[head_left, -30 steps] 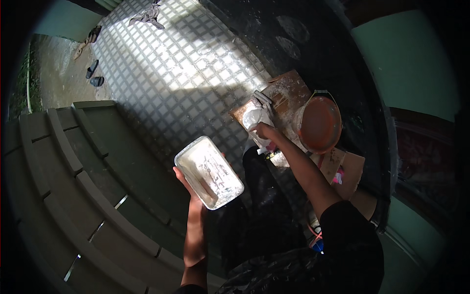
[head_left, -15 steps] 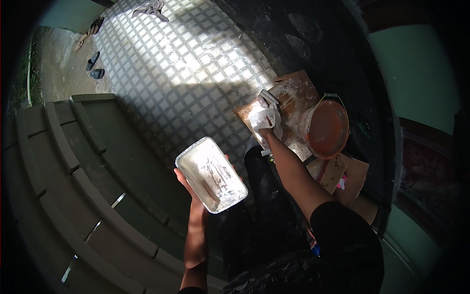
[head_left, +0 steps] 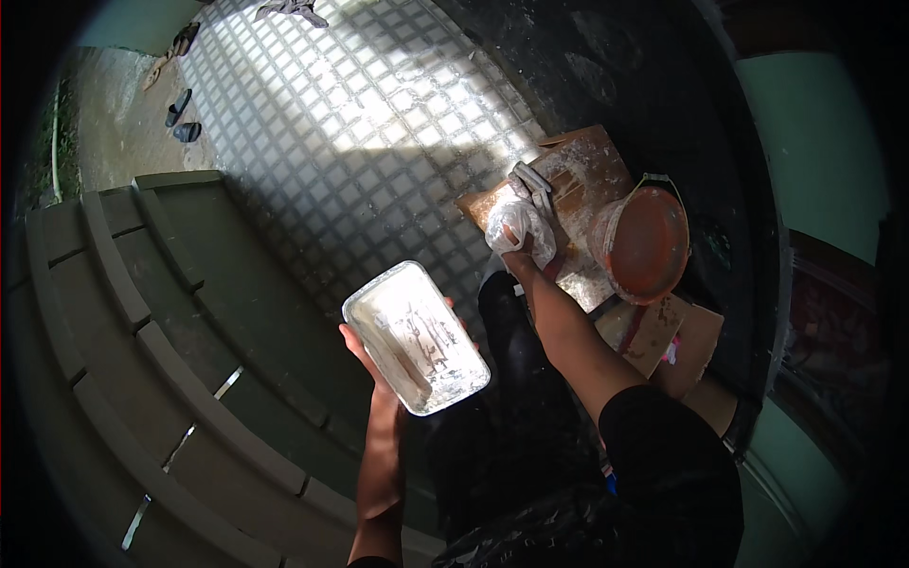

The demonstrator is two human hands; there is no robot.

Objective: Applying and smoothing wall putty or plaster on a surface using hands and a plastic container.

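My left hand [head_left: 360, 354] holds up a rectangular tray [head_left: 417, 339] by its sides, the thumb on the left edge and fingertips showing at the right edge. The tray's pale inside is smeared with white residue and dark streaks. Farther forward and to the right, my right hand [head_left: 516, 244] is closed on a clear, whitish plastic bag [head_left: 537, 227]. The bag partly covers its fingers, and what lies inside is hard to make out. Under and beside the bag lies a flattened cardboard sheet [head_left: 589, 170] spotted with white. Pale grey, stick-like pieces [head_left: 531, 178] lie just beyond the bag.
An orange-red bucket [head_left: 649, 244] with a handle stands right of the bag. A cardboard box [head_left: 653, 341] sits nearer to me. On the left runs a slatted wooden bench [head_left: 189, 379]. Dark sandals [head_left: 183, 118] lie far left past the tiled floor [head_left: 312, 123].
The bag in my right hand looks bunched differently, showing more loose, clear plastic. My left hand and the tray have shifted slightly right in the picture.
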